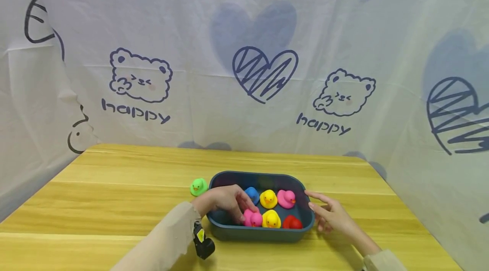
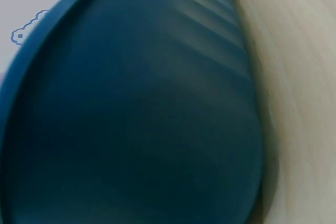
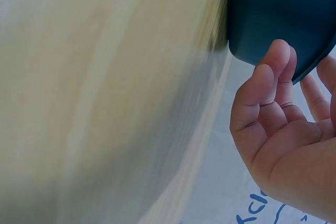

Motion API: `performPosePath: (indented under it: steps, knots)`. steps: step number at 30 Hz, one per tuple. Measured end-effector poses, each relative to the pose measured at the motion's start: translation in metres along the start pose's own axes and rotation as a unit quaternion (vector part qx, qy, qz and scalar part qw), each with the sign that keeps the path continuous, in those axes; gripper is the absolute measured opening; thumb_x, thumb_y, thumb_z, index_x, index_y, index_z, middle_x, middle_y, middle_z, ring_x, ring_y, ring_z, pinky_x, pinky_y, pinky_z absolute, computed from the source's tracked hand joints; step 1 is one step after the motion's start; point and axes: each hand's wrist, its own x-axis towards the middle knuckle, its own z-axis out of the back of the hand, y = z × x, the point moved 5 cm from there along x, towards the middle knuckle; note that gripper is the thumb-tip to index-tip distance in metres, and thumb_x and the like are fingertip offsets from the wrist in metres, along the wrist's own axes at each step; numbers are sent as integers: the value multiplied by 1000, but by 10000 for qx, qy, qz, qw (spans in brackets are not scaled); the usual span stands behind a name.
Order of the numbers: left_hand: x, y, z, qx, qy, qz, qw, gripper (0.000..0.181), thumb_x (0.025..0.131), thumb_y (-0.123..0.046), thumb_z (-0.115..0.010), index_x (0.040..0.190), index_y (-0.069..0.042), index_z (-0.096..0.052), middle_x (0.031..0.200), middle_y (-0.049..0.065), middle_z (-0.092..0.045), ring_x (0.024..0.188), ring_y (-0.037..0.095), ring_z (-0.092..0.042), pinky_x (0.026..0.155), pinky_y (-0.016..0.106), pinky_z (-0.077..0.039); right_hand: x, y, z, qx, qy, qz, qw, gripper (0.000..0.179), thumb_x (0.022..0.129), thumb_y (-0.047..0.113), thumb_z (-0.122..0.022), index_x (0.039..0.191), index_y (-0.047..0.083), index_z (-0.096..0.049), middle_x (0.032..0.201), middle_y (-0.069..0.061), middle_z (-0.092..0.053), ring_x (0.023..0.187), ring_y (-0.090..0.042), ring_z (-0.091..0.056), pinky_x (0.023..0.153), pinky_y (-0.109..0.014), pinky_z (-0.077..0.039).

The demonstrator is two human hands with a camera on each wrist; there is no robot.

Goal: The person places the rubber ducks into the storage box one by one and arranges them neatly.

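A dark blue-green plastic bin (image 1: 252, 233) stands on the table with rubber ducks inside. My left hand (image 1: 228, 203) reaches over its left side and holds a pink duck (image 1: 254, 219) by its left part. Beside that duck sits a yellow duck (image 1: 271, 219), then a red duck (image 1: 292, 222). Behind them are a blue duck (image 1: 251, 194), another yellow duck (image 1: 268, 199) and another pink duck (image 1: 286, 199). My right hand (image 1: 333, 216) touches the bin's right end with extended fingers; the right wrist view shows its other fingers loosely bent. Only the bin's outer wall (image 2: 136, 98) fills the left wrist view.
A green duck (image 1: 198, 187) sits on the wooden table (image 1: 114, 203) outside the bin, near its back left corner. A printed cloth (image 1: 206, 105) hangs behind the table. A black wrist camera (image 1: 203, 243) on my left sleeve hangs near the bin's front left corner.
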Motion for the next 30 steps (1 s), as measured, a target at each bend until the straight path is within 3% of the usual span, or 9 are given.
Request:
performPosePath:
  steps: [6,17,21,30]
  knots:
    - [-4,0,2,169,-105,183,9996,28,75,16,-59,98,3,-66,87,12,-65,67,20,-62,59,37,-52,1,-1,0,19,-18,34,10000,50,92,20,-51,134,-3,-34,59,-11,-53,44,-16,-51,38,-22,-37]
    - [-14,-6,9,138,-306,204,9992,25,76,16,-58,99,6,-63,89,13,-62,67,22,-62,60,38,-52,0,-1,-1,29,33,73,10000,50,92,19,-50,134,-4,-34,59,-11,-52,43,-16,-51,39,-21,-37]
    - [-18,-9,13,128,-417,34,9990,22,77,12,-60,99,9,-61,86,14,-62,68,23,-62,60,37,-52,0,-2,0,44,33,59,10000,51,92,20,-51,134,-3,-33,59,-11,-52,44,-16,-51,39,-22,-38]
    - [-29,-19,29,469,-1028,-769,9906,23,80,1,-62,102,9,-61,84,14,-63,69,18,-60,65,32,-52,1,-1,-1,62,25,44,10000,51,92,20,-50,134,-3,-33,60,-12,-53,44,-16,-51,39,-22,-38]
